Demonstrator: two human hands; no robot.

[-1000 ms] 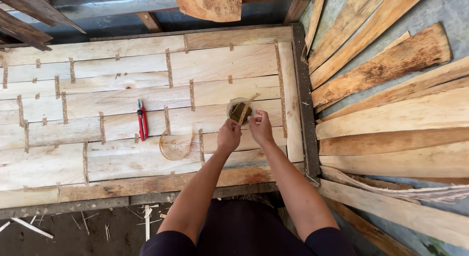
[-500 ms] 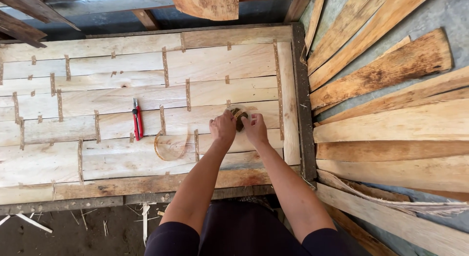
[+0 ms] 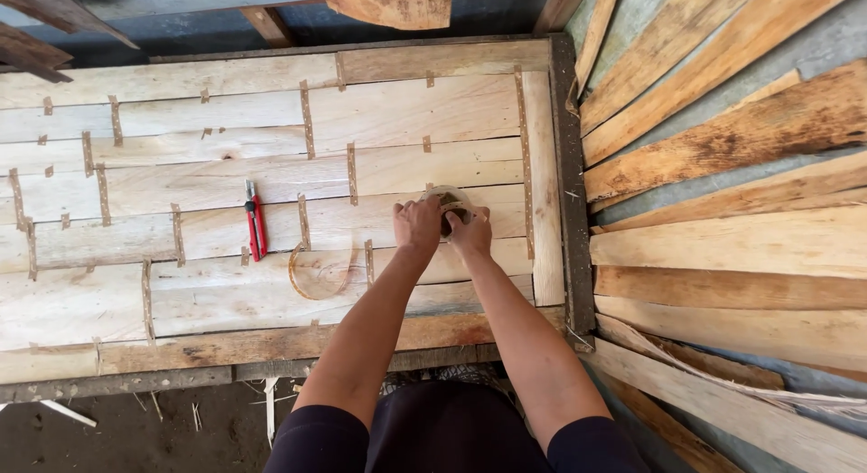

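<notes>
Left hand [image 3: 416, 224]: fingers closed on the left side of a tape roll [image 3: 449, 205]
Right hand [image 3: 470, 235]: grasping the roll's right side
Tape roll: right of centre on the veneer sheets [image 3: 226, 292], both hands on it
Red cutter [image 3: 256, 218]: lying well left of the hands
Curled strip [image 3: 318, 272]: near-left of the left hand
Loose planks [image 3: 722, 247]: stacked at right

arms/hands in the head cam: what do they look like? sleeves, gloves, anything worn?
Both arms are bare from the upper arm down, with short dark sleeves showing at the bottom edge. Left hand and right hand wear no gloves; no watch or rings visible.
</notes>
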